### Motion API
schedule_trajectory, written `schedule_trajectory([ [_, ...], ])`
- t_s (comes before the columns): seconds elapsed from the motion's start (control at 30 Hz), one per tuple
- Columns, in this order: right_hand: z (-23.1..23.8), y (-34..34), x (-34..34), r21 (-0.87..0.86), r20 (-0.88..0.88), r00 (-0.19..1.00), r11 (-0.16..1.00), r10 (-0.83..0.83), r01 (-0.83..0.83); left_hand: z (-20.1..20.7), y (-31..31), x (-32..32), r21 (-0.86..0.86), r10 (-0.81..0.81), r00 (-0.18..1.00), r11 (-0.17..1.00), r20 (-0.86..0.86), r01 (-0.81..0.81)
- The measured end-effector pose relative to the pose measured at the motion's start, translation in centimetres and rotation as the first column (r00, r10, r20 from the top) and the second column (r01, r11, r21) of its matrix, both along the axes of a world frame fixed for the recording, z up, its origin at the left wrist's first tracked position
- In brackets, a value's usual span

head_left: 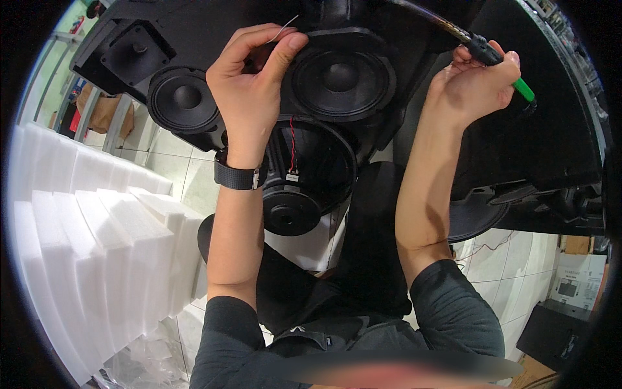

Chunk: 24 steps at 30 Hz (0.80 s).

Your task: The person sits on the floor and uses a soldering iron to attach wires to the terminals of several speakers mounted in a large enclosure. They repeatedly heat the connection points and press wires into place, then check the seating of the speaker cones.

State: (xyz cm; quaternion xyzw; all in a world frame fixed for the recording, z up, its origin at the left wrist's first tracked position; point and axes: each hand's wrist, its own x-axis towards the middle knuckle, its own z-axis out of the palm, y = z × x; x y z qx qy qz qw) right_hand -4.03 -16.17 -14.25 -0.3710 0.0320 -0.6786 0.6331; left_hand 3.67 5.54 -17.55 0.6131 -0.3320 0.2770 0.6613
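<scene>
My left hand point(249, 84) is raised at the top, left of the middle. Thumb and fingers pinch a thin, silvery solder wire point(285, 27), whose free end sticks up to the right. My right hand point(473, 87) is closed around a soldering iron point(523, 89) with a green and black handle. Its metal shaft reaches up and left, and the tip is out of sight at the upper edge. Between the hands lies a black round speaker point(342, 78) in a black cabinet point(414, 39). A large speaker driver point(286, 211) with twisted red and black wires point(293, 142) rests by my legs.
Stacked white foam blocks point(103, 240) stand on the left, with clear plastic point(139, 360) below. A smaller speaker point(186, 97) and a horn point(138, 50) sit at upper left. Another black cabinet point(551, 129) is on the right, a black box point(554, 337) at lower right.
</scene>
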Motion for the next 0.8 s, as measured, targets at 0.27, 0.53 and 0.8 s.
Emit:
schedule_trajectory([
  [0.27, -0.24, -0.45, -0.28, 0.052, 0.036, 0.996, 0.996, 0.077, -0.079, -0.07, -0.11, -0.19, 0.007, 0.014, 1.000, 1.000, -0.013, -0.014],
  [0.53, -0.36, -0.06, -0.10, 0.052, 0.004, 0.999, 0.997, 0.050, -0.051, -0.26, -0.08, -0.07, -0.009, 0.002, 1.000, 1.000, -0.017, -0.002],
  [0.8, -0.51, -0.03, -0.08, 0.025, 0.010, 0.999, 0.999, 0.047, -0.048, -0.34, -0.08, 0.04, -0.014, 0.006, 1.000, 1.000, -0.001, -0.006],
])
